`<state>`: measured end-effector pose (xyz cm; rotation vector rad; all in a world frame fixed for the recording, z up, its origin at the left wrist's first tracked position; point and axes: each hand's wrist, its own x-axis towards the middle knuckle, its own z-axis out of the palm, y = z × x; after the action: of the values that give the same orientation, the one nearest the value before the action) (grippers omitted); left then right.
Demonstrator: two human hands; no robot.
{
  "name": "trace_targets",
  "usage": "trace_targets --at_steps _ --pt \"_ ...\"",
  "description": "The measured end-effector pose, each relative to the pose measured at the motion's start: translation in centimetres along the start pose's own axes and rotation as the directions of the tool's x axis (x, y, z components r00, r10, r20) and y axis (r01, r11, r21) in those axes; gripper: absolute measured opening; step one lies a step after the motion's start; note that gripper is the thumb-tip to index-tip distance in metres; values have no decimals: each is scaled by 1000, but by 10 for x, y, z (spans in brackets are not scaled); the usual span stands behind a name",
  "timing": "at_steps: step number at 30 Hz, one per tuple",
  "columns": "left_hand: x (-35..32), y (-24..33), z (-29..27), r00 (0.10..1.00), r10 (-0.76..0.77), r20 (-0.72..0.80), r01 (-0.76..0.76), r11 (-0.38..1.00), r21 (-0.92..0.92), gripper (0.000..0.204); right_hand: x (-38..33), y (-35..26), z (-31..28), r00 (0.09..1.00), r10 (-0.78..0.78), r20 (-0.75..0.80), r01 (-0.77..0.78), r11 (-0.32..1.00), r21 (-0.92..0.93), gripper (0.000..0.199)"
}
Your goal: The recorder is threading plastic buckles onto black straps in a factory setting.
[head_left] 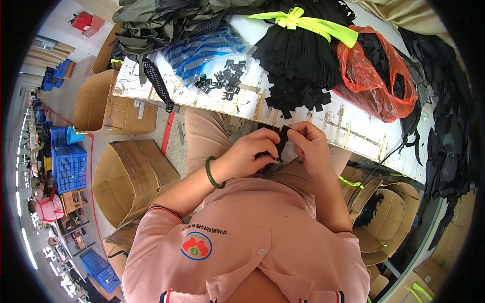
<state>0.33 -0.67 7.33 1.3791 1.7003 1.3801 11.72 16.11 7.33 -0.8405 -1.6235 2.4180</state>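
My left hand, with a green bangle at its wrist, is closed on a black webbing strap in front of the table edge. My right hand pinches the upper end of the same strap between thumb and fingers. Part of the black material is hidden under my left fingers, so I cannot tell whether a buckle is on it. Just beyond my hands, a thick bundle of black straps lies on the table, tied with a yellow-green ribbon. A loose pile of black plastic buckles lies to its left.
The worn white table spans the far side. On it are a blue-striped plastic bag, dark green fabric and a red plastic bag with black pieces. Cardboard boxes stand at left; another box stands at right.
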Motion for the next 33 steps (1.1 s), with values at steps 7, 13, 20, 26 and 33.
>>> trace_targets --at_steps 7,13,20,26,33 --pt "-8 -8 8 995 -66 -69 28 891 -453 9 5 12 3 997 -66 -38 72 980 187 8" --pt "-1 -31 12 872 -294 390 460 224 -859 36 4 13 13 986 -124 109 87 951 297 10" --pt "4 -22 13 897 -338 286 390 297 -871 14 19 4 -13 930 -367 25 357 883 -304 11" --pt "9 -18 11 869 -412 275 489 631 -602 3 84 -6 -45 771 -633 -60 152 276 -949 16" --pt "7 -22 12 851 -478 217 490 576 -654 8 82 1 -55 745 -664 -69 275 399 -875 15"
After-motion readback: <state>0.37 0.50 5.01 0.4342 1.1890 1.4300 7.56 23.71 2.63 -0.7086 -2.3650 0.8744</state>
